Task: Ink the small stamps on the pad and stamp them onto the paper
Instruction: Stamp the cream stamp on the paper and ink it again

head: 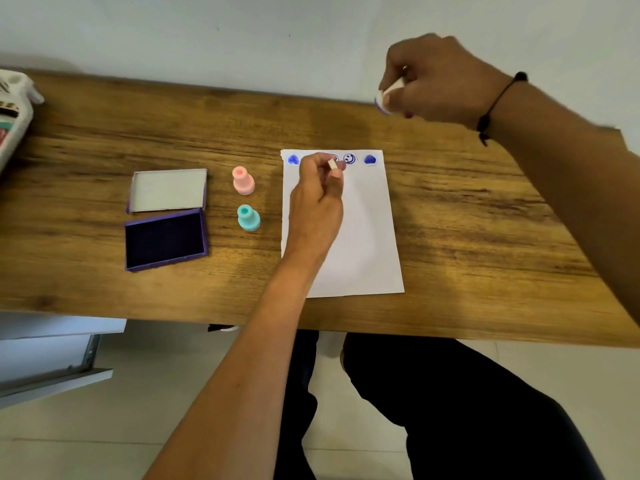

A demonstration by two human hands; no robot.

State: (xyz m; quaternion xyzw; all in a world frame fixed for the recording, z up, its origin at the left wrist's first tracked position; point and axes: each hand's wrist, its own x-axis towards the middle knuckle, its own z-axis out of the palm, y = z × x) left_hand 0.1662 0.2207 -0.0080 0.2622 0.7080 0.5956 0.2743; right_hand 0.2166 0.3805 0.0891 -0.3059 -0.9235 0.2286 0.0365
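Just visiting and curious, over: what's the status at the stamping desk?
Left hand presses a white stamp on the paper. Right hand holds another stamp aloft. Ink pad open, pink and teal stamps waiting. Nothing blocking.

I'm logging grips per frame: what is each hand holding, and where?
Left hand: a small white stamp, pinched by its handle. Right hand: another white stamp, grip on its handle, inked end exposed.
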